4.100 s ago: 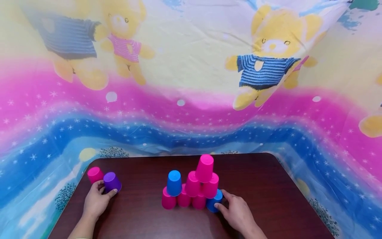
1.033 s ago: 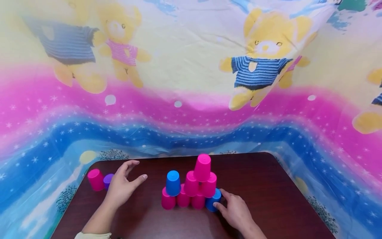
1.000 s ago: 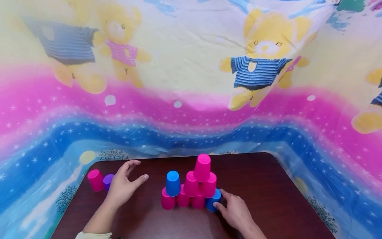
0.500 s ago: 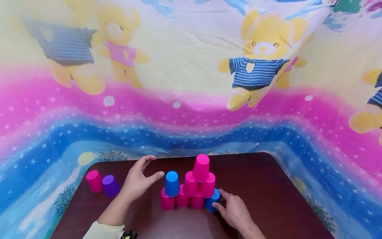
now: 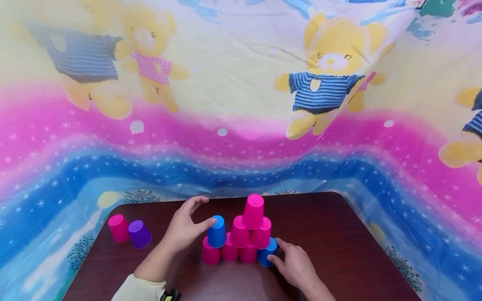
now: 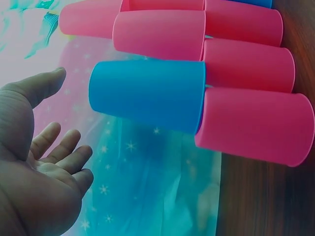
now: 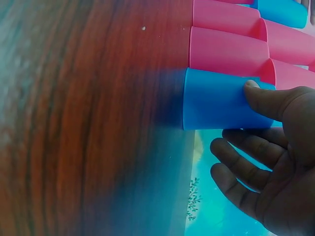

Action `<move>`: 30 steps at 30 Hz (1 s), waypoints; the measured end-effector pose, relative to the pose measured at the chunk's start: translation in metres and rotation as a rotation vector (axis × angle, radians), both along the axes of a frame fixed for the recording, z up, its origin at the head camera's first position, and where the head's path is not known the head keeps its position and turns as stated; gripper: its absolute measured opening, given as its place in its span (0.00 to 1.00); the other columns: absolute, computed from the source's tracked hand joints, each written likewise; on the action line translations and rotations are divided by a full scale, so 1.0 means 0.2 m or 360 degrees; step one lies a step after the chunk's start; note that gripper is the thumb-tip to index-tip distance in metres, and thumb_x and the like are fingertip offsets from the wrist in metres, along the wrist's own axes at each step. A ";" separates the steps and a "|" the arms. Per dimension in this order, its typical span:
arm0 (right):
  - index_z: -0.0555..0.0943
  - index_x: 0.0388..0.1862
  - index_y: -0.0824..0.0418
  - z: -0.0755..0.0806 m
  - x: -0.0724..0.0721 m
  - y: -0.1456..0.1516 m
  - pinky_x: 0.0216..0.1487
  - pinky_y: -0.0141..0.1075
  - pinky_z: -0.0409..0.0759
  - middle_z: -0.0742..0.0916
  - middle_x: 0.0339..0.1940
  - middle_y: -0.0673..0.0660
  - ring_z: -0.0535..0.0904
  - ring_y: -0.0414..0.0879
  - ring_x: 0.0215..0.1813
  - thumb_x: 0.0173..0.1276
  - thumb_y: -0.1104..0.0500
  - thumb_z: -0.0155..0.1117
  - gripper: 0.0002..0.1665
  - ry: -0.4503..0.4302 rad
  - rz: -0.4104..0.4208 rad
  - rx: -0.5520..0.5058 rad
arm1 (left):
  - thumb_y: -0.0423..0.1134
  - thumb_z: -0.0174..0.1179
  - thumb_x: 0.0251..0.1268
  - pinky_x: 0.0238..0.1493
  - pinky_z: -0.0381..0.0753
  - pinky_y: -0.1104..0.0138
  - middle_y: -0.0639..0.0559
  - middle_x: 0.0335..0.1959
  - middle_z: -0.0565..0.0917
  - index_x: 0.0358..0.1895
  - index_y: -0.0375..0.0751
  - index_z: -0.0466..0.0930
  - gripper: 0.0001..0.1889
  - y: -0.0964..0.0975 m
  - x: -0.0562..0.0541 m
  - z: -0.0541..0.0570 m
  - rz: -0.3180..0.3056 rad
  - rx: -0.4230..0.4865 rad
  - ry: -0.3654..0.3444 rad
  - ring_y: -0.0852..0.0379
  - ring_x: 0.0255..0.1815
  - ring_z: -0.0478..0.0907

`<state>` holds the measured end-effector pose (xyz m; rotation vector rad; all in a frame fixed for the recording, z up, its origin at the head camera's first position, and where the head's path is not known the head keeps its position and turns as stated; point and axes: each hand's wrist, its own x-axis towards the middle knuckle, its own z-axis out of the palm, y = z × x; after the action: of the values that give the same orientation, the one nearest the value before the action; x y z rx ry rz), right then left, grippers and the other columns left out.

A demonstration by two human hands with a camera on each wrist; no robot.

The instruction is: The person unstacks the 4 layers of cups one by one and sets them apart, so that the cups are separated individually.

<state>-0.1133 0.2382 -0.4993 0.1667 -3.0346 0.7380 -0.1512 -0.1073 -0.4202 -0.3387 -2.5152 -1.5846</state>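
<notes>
Upside-down cups are stacked in a pyramid in the head view. Its bottom row has pink cups (image 5: 211, 251) and, at the right end, a blue cup (image 5: 266, 253). On the second level are an upper blue cup (image 5: 216, 232) at left and two pink cups (image 5: 239, 232); a single pink cup (image 5: 253, 212) tops the right side. My left hand (image 5: 184, 228) is spread beside the upper blue cup, thumb and fingers apart from it in the left wrist view. With thumb and fingers at its sides, my right hand (image 7: 290, 147) holds the bottom blue cup.
Two more upside-down cups, one pink (image 5: 118, 228) and one purple (image 5: 139, 234), stand at the table's left. The dark wooden table (image 5: 339, 234) meets a printed cloth (image 5: 233, 159) with bears at its back and sides.
My left hand has left the purple cup and moved right to the upper blue cup. The purple cup now stands fully in view. My right hand keeps its hold on the bottom blue cup.
</notes>
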 end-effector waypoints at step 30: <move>0.78 0.71 0.60 -0.01 0.00 0.00 0.59 0.59 0.82 0.89 0.56 0.58 0.85 0.56 0.58 0.65 0.42 0.76 0.41 -0.0032 -0.0009 -0.0060 | 0.50 0.79 0.57 0.69 0.74 0.46 0.64 0.62 0.80 0.66 0.57 0.76 0.33 0.25 -0.01 0.06 -0.0142 -0.0050 0.0023 0.51 0.75 0.70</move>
<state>-0.1132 0.2392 -0.5004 0.1508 -3.0359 0.8011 -0.1524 -0.0568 -0.4082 -0.4707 -2.5499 -1.5690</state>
